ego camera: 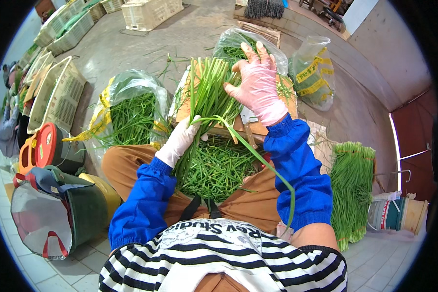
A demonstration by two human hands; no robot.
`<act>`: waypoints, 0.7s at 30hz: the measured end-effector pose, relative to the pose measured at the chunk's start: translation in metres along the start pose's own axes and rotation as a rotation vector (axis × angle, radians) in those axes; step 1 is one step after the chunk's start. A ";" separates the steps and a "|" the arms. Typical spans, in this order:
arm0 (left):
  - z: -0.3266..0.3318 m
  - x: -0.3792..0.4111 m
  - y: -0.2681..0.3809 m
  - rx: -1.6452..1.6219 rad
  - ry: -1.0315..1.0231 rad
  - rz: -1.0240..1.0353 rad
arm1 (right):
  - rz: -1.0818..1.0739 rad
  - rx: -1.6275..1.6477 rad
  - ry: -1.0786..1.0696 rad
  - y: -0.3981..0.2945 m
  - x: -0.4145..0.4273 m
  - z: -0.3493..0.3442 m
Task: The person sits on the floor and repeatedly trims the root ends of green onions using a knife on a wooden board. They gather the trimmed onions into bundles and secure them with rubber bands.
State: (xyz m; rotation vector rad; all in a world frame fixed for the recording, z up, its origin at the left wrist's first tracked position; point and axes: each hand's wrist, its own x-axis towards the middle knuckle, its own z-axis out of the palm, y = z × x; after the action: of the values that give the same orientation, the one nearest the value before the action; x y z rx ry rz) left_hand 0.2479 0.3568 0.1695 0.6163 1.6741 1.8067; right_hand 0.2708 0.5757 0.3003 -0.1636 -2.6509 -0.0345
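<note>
In a white glove, my left hand (180,140) grips a bunch of garlic chives (210,87) near its middle, the pale stem ends pointing away from me. One long leaf bends out of the grip towards my right sleeve. My right hand (257,82), gloved too, is spread just right of the stems; whether its thumb touches them is unclear. Beneath is a wooden board (290,106) littered with trimmings. On it lies a broad-bladed knife (247,116), partly hidden by my right hand, its handle towards me. Loose green leaves (219,171) fill the space between my knees.
Open plastic bags of greens stand at left (133,116) and behind the board (237,47); a taped bag (312,75) is at right. Tied chive bundles (352,189) lie right, near buckets (392,211). Buckets (71,153), a tote (40,215), crates (64,98) and another person (9,127) are left.
</note>
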 end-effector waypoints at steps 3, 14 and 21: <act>-0.005 0.001 -0.002 0.125 0.008 -0.043 | -0.122 0.099 0.218 0.003 -0.001 0.010; 0.005 0.000 -0.001 0.098 -0.010 -0.081 | -0.259 0.056 0.092 0.007 -0.014 0.024; -0.019 -0.005 -0.011 -0.141 -0.091 -0.231 | 0.135 1.186 0.260 0.067 0.009 -0.026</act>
State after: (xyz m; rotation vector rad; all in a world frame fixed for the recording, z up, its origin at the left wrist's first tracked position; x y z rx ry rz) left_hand 0.2395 0.3401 0.1566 0.4196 1.4777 1.6875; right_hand 0.2829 0.6414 0.3270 0.0648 -1.9882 1.3917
